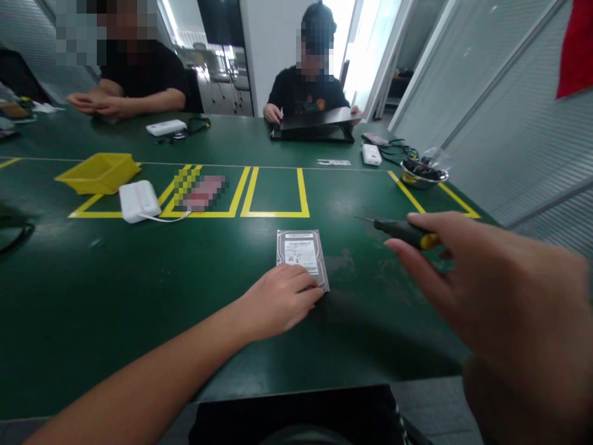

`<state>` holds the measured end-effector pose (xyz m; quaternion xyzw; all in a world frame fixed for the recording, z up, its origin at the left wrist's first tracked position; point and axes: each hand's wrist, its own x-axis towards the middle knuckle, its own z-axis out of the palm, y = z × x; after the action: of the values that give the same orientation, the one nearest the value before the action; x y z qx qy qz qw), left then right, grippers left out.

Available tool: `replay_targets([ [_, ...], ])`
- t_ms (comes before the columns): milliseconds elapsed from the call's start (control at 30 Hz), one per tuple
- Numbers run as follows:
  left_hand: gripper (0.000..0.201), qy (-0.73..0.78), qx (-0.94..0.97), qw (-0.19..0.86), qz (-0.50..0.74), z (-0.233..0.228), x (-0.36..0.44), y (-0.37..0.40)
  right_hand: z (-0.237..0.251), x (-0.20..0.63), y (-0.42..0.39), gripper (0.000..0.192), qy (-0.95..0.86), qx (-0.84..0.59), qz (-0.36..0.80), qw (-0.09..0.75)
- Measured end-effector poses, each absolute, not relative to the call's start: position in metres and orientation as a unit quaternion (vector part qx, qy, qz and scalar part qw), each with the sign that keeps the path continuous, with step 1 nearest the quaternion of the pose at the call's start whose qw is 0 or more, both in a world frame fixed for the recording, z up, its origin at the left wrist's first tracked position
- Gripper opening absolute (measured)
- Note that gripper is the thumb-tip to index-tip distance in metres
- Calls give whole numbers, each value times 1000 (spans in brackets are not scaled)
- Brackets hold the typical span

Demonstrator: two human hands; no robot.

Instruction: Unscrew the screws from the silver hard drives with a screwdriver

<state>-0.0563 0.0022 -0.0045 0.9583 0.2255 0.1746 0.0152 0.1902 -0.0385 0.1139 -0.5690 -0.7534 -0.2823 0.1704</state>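
Note:
A silver hard drive with a white label lies flat on the green table in front of me. My left hand rests over its near end, fingers curled round the near edge; part of the drive is hidden beneath them. To the right, my right hand holds a screwdriver above the table. Its handle is dark with a yellow end, and its thin shaft points left, apart from the drive. The thumb and index finger grip the handle.
Yellow tape marks boxes on the table. Beyond the drive sit a yellow bin, a white power bank cabled to a blurred phone, and a metal bowl of dark parts. Two people sit opposite, one holding a dark panel.

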Motion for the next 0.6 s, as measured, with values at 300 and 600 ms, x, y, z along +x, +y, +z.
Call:
replay_targets([
  [300,24,227,959,24,169,-2,-57,1,24,211,13,24,-751,-601,-260,80],
  [600,25,231,957,26,171,-3,-56,2,-12,221,44,27,-730,-652,-204,31],
])
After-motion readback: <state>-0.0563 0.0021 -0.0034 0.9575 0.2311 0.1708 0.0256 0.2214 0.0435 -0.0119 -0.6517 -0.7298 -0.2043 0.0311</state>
